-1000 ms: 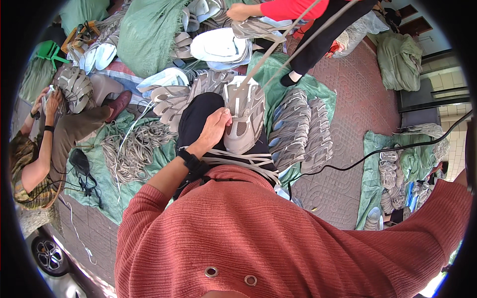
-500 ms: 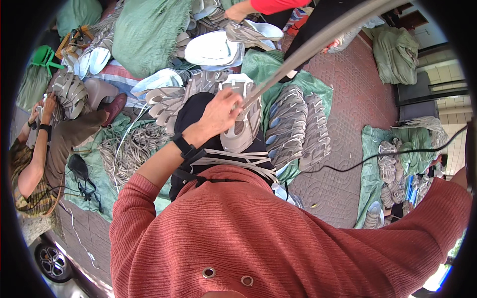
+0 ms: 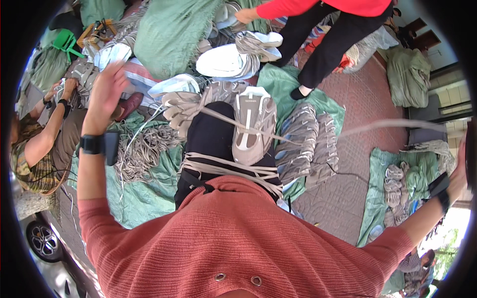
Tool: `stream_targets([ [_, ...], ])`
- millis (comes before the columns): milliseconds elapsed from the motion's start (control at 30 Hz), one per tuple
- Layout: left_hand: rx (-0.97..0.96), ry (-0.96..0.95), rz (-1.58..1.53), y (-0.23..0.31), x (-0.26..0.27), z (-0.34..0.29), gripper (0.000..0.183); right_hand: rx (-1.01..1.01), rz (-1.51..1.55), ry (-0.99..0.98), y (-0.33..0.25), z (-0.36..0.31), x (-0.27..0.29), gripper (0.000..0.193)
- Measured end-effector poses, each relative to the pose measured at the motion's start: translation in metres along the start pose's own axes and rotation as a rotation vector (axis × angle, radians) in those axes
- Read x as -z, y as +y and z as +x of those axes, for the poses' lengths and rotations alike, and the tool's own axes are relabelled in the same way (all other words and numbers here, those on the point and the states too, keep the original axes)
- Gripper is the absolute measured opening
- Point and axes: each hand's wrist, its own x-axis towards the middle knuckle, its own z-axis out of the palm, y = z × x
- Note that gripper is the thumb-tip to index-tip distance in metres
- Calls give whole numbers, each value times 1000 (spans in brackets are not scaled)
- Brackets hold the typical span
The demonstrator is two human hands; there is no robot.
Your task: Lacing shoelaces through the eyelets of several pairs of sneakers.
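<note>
Crowding the ground around the grey sneaker (image 3: 253, 124): piles of grey shoe uppers (image 3: 303, 144) just to its right on a green cloth (image 3: 278, 84), a tangle of beige laces (image 3: 144, 149) to its left, white soles (image 3: 223, 62) above it, a green sack (image 3: 169, 30) further up-left. A person in a red top (image 3: 318, 7) stands beyond the sneaker; another person's hands (image 3: 62, 92), far left of it, work on a shoe. A small car wheel (image 3: 42, 238) shows well below-left.

The sneaker rests on the wearer's black-trousered lap (image 3: 213, 144), toe pointing toward the body, with coils of lace wound across the lap beneath it. A taut beige lace (image 3: 397, 123) runs from the sneaker out to the right, toward the right hand (image 3: 464, 164), which sits at the frame's rim; whether its fingers close on the lace cannot be told. The left hand (image 3: 107, 92) is raised well left of the sneaker, fingers spread, holding nothing, a black wristband below it.

Sneaker: grey mesh with paler panels, white tongue, partly laced.
</note>
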Motion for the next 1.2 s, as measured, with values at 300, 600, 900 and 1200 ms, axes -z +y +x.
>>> stream_targets([
  [300, 136, 639, 561, -58, 177, -70, 31, -924, 745, 75, 67, -219, -152, 12],
  [600, 130, -854, 676, -153, -140, -77, 22, 146, 931, -987, -307, -319, -343, 29],
  [900, 126, -645, 746, -154, -117, -78, 16, -153, 880, -1608, -312, -338, -356, 22],
  [1200, 21, -645, 1483, -165, -86, -91, 7, -131, 737, -1763, -300, -335, -358, 22],
])
